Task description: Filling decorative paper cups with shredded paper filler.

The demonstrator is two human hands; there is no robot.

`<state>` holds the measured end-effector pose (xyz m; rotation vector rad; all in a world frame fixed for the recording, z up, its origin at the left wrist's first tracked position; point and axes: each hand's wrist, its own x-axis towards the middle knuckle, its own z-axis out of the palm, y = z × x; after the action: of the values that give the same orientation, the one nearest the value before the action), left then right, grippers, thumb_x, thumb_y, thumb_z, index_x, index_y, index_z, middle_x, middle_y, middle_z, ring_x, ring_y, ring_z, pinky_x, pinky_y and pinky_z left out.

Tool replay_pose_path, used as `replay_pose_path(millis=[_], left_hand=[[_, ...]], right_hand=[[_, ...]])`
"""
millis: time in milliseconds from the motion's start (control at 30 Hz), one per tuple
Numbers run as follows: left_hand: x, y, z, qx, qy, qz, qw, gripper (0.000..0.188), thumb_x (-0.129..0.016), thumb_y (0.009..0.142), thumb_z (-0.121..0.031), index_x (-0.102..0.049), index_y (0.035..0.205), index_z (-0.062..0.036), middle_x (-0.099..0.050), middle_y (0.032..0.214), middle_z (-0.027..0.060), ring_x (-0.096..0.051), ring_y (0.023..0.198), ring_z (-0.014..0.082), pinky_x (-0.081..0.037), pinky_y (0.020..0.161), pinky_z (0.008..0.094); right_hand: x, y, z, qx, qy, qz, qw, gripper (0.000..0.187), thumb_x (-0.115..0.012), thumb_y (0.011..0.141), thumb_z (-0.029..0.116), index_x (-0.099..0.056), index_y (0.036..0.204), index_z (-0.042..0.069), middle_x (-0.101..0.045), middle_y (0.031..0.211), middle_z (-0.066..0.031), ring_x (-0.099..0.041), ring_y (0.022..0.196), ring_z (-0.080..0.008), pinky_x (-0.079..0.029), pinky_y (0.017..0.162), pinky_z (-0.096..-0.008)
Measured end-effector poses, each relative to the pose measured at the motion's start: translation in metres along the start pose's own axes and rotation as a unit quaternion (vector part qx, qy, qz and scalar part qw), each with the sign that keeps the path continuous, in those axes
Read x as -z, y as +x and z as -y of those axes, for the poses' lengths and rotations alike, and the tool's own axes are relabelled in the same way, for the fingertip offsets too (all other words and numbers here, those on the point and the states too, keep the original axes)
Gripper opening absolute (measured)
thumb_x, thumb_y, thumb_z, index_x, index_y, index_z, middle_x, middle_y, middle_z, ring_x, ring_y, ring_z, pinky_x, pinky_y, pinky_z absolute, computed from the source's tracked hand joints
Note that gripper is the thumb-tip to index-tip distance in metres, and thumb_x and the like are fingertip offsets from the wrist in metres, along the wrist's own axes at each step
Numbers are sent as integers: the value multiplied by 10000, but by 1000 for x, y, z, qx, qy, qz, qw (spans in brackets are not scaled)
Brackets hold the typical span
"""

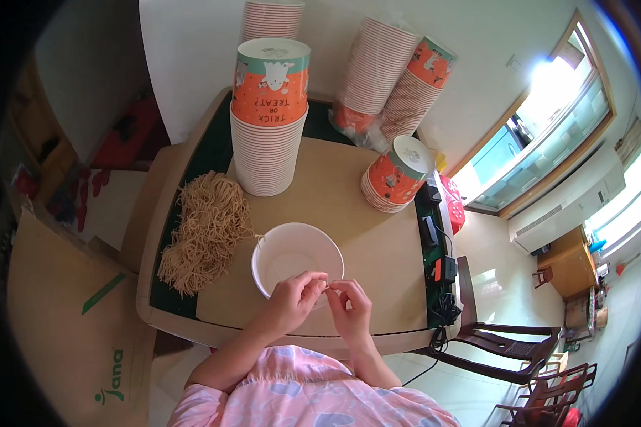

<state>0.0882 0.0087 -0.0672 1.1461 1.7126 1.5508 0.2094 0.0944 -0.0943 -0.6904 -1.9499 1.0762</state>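
A white paper bucket [295, 245] stands open side up near the front of the table. At its near right rim, my left hand [299, 297] and my right hand [352, 307] meet with fingertips pinched together. Something small and pale shows between them, too small to make out; my hands hide that part of the rim. A short bit of beige cord [261, 239] pokes out at the bucket's left rim. To the left lies a large tangled heap of the same beige cord [210, 231].
Behind the bucket rises a tall upside-down stack of buckets [267, 153], the top one orange and green. A shorter orange stack [395, 178] sits at the right, with bagged stacks [377, 64] at the back. Chargers and black cables [445, 309] line the right edge, beside a wooden chair [513, 345].
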Motion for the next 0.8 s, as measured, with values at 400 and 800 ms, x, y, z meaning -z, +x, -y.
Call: replay_pose_path(millis=[400,800], left_hand=[[1,0,-1,-40,87,-41,995,62,-645,840,-63,-626,833,-4,-583,717,80,-576,589,154,-448,534,292],[2,5,4,-82,164,-82,980,6,-639,816,-34,-640,817,-28,-541,691,78,-521,548,176,-414,507,298]], right_hand=[[-2,-2,-3,-4,15,2,1000,43,-661,819,-4,-624,831,14,-582,712,-43,-466,528,-82,-378,480,-225],[1,1,-1,44,8,31,999,64,-657,808,-20,-603,814,13,-568,716,-62,-501,558,-119,-404,494,-240]])
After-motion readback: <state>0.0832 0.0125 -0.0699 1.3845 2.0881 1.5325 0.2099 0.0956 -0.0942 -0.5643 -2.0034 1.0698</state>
